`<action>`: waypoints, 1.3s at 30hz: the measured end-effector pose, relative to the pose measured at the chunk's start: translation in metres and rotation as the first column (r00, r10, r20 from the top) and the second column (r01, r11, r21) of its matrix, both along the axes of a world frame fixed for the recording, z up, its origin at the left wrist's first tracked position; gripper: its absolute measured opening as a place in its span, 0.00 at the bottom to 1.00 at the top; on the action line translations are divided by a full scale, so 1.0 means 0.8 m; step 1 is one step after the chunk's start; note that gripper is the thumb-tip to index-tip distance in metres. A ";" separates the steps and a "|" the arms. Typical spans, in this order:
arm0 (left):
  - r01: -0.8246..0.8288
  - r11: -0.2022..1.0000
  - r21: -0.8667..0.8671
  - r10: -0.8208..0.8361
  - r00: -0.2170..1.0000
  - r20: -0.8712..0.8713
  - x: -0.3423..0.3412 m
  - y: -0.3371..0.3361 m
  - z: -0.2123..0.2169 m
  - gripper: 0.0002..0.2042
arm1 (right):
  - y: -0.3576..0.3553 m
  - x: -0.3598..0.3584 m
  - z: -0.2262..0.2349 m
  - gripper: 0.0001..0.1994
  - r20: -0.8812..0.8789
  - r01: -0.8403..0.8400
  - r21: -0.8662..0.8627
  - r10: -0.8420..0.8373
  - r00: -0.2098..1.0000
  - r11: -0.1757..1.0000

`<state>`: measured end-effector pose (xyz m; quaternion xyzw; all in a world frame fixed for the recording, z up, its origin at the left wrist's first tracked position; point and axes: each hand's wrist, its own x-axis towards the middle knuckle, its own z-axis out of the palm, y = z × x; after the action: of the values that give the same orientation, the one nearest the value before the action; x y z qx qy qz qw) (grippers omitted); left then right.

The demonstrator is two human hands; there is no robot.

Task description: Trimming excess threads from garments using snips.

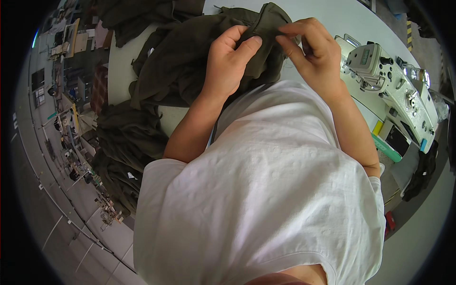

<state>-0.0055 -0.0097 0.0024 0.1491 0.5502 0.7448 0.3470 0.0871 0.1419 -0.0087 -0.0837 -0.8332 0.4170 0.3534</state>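
A dark olive garment [185,57] lies bunched on the white table, and one edge of it is lifted up. My left hand [230,59] is closed on this edge, its thumb pressing the cloth from above. Just right of the raised edge, my right hand [316,54] has its thumb and forefinger brought together in a pinch beside the cloth. Whatever lies between those fingertips, perhaps nothing, is too small to make out. The other right fingers are curled.
A white sewing machine [394,78] stands on the table to the right, with a green and white box [387,145] near it. More dark olive garments [128,137] are heaped at the left, and another dark pile [137,16] lies at the far left.
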 end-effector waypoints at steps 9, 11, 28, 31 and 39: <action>-0.026 0.986 -0.165 -0.030 0.944 -0.329 0.000 0.002 0.002 0.05 | -0.008 -0.002 0.003 0.11 -0.003 -0.097 0.261 0.102 0.995 0.960; -0.056 0.970 -0.238 -0.046 0.915 -0.401 0.002 0.003 0.007 0.04 | -0.009 -0.003 0.005 0.12 0.002 -0.095 0.290 0.098 0.995 0.952; -0.114 0.925 -0.363 -0.125 0.810 -0.573 -0.005 0.007 0.001 0.08 | 0.000 -0.012 0.013 0.05 0.328 -0.116 -0.308 0.220 0.919 0.944; -0.124 0.903 -0.411 -0.164 0.785 -0.598 -0.006 0.008 0.003 0.08 | -0.003 -0.013 0.006 0.07 0.267 -0.105 -0.338 0.202 0.942 0.935; -0.084 0.903 -0.421 -0.163 0.840 -0.517 -0.009 0.006 -0.002 0.09 | -0.008 -0.011 -0.001 0.05 0.197 -0.090 -0.503 0.216 0.956 0.859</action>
<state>-0.0126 -0.0047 0.0005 0.2847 0.7717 0.5256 0.2173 0.0786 0.1352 -0.0092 -0.1546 -0.7419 0.6272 0.1799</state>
